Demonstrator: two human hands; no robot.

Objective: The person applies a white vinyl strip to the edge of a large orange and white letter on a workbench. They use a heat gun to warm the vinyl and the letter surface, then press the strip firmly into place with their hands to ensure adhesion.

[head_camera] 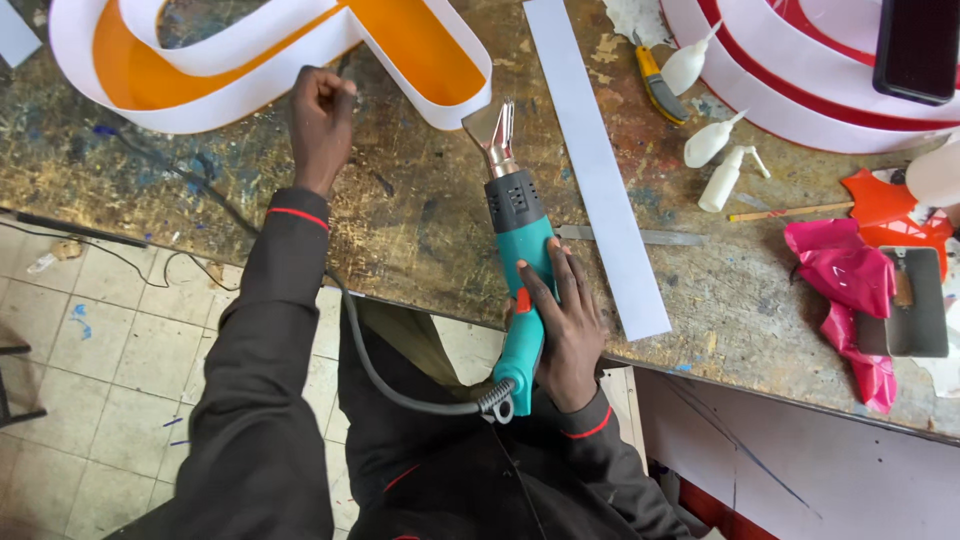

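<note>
Teal plastic forms the body of the heat gun (520, 265), which lies along the near edge of the workbench (420, 215), its flat metal nozzle pointing away from the person toward the orange-and-white channel letter (270, 50). The right hand (562, 320) wraps the handle, fingers spread over the teal casing and closed around it; the thumb side is hidden behind the tool. A grey cord leaves the handle's base and loops down past the bench edge, where dark clothing swallows its far end.

The left hand (322, 120) is closed into a fist beside the lower rim of the channel letter. Whether it pinches something small is hard to make out; a thin dark strand seems to run near it, but the knuckles cover the grip.

Just right of the heat gun lies a long white strip (600, 170), with a metal ruler (640, 237) crossing beneath it so only its ends show. Further right sit three white squeeze bottles (712, 140), a yellow utility knife (655, 80), a thin wooden stick (790, 211) and crumpled pink film (850, 290). A second sign piece, white with red bands (800, 80), is cut off by the top edge, and a dark phone (915, 45) rests on it, partly out of frame. The grey metal piece (915, 300) near the right edge is unclear in kind.
</note>
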